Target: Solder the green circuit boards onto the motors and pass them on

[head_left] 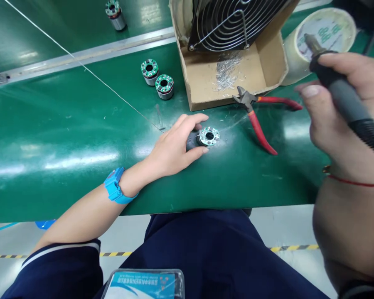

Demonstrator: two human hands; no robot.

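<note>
My left hand (176, 147) lies on the green mat, its thumb and fingers curved around a small motor stator (209, 136). A ring-shaped green circuit board with a dark central hole faces up on that stator. In my right hand (333, 128) is a soldering iron (345, 95), gripped by its dark handle and raised at the right, its tip pointing up and left. Between the hands lie red-handled side cutters (252, 106) with their jaws and handles spread. Two more stators, one (149, 71) behind the other (164, 87), stand beyond my left hand.
A cardboard box (188, 79) at the back holds a black fan (237, 25) and a heap of cut wire pieces (227, 72). Beside it stands a wide tape roll (326, 33). Another stator (115, 14) sits past the metal rail (121, 48). A thin strand (93, 72) runs to my left hand.
</note>
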